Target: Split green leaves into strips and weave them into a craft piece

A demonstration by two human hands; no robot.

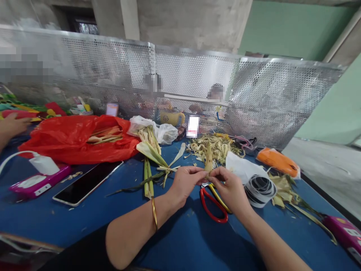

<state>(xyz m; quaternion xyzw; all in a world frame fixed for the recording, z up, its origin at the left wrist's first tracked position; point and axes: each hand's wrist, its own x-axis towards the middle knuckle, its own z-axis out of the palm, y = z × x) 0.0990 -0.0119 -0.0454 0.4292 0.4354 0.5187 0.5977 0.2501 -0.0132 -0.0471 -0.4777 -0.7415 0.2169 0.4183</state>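
Observation:
Between my two hands, over the middle of the blue table, a dried corn husk stands with its pointed end away from me. My left hand, a gold bangle at its wrist, pinches the husk's near end. Close against it, the fingers of my right hand pinch the same end. Scissors with one red and one yellow handle lie below my hands, their blades mostly hidden. To the left, a tied bundle of husk strips lies with green leaf pieces.
A heap of husk scraps is beyond my hands. A roll of black-and-white strip and an orange packet stand right. Left are a phone, a purple power bank and a red plastic bag. Perforated metal panels close the back.

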